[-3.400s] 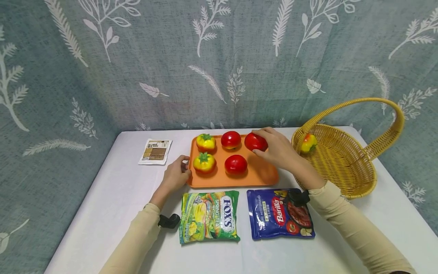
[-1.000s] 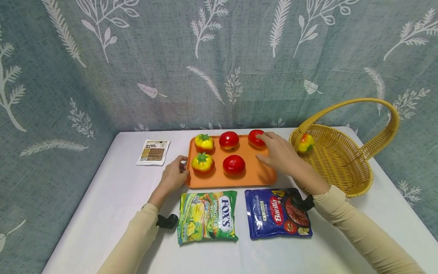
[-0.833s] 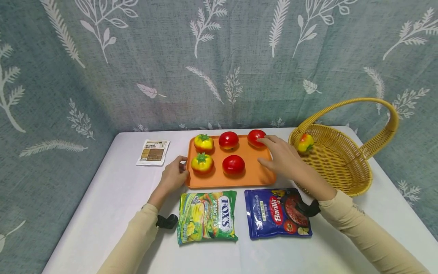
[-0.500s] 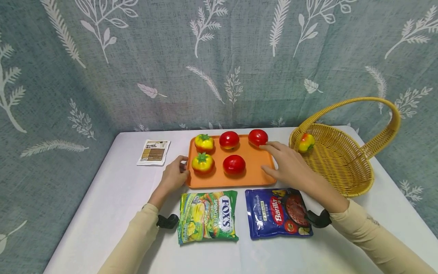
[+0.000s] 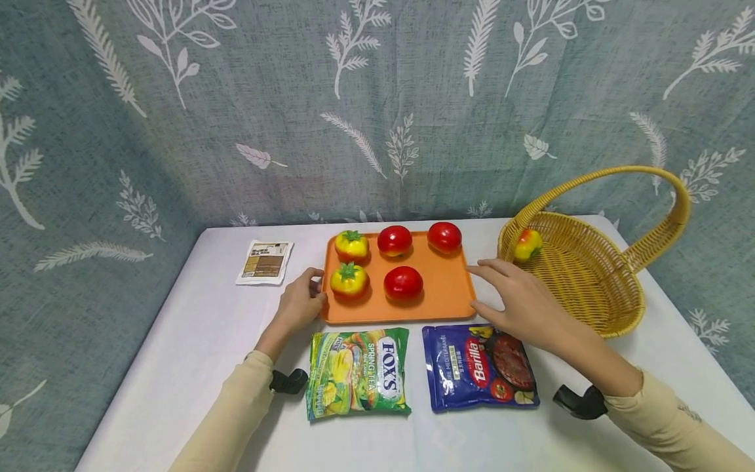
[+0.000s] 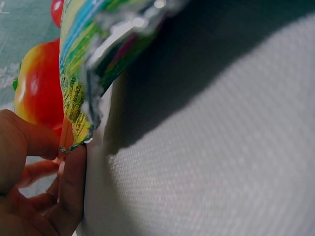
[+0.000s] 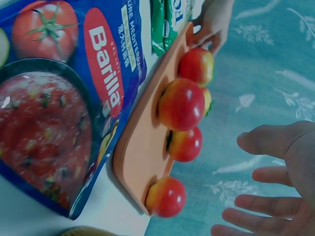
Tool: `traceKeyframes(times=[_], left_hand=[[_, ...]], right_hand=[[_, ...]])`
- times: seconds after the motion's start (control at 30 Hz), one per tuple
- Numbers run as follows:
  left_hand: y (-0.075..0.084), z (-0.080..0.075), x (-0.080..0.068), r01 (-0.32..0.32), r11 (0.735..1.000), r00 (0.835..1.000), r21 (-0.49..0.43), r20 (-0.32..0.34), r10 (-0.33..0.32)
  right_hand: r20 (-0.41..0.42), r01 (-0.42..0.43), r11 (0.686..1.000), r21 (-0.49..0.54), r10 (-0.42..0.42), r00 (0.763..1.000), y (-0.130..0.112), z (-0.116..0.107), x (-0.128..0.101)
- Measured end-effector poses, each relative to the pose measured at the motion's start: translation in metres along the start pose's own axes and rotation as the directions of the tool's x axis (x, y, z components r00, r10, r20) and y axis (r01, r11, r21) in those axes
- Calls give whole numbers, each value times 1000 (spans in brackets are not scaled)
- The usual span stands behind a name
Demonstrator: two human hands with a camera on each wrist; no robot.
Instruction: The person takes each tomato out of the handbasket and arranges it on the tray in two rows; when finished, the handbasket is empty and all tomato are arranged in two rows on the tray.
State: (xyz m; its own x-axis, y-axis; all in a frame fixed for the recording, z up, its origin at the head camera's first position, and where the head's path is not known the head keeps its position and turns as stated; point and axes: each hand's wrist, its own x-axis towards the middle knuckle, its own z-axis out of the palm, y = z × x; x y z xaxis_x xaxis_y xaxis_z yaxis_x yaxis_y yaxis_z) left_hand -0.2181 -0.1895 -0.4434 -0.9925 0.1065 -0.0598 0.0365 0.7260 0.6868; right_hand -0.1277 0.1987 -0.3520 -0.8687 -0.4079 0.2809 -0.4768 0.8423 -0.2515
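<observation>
Withdrawn from the far-right red tomato (image 5: 445,236), now sitting alone at the tray's back right corner; right hand (image 5: 519,303) pulled back toward the near right edge of the orange tray (image 5: 448,288), hovering above the Barilla sauce pouch (image 5: 479,367). Fingers spread and relaxed, holding nothing, plainly seen from the right wrist view too (image 7: 280,187). Left hand (image 5: 302,303) parked at the tray's left rim, fingers curled round its edge, steadying it; same grip glimpsed from the left wrist view beside the FOX'S candy bag (image 5: 358,373). Five tomatoes on the tray: two yellow-red ones at left, three red ones at middle and right. One more yellow-red tomato (image 5: 527,245) lying inside the wicker basket (image 5: 596,288), against its left wall. Judging by this: placing step finished, release complete, hand free. Next move probably a reach right into the basket, clearing its rim and handle, then a gentle wrap round the rounded, roll-prone fruit. Small brown packet (image 5: 266,261) lying apart at far left.
</observation>
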Motion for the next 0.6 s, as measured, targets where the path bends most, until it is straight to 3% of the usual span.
traceKeyframes(times=[0.27,0.6], left_hand=[[1,1,0,-1,1000,1000,2,1,1],[1,-1,-1,-4,1000,1000,6,-3,4]], right_hand=[[-13,-20,1000,21,20,1000,6,-11,-15],[-129,68,998,16,-65,990,14,-23,-28]])
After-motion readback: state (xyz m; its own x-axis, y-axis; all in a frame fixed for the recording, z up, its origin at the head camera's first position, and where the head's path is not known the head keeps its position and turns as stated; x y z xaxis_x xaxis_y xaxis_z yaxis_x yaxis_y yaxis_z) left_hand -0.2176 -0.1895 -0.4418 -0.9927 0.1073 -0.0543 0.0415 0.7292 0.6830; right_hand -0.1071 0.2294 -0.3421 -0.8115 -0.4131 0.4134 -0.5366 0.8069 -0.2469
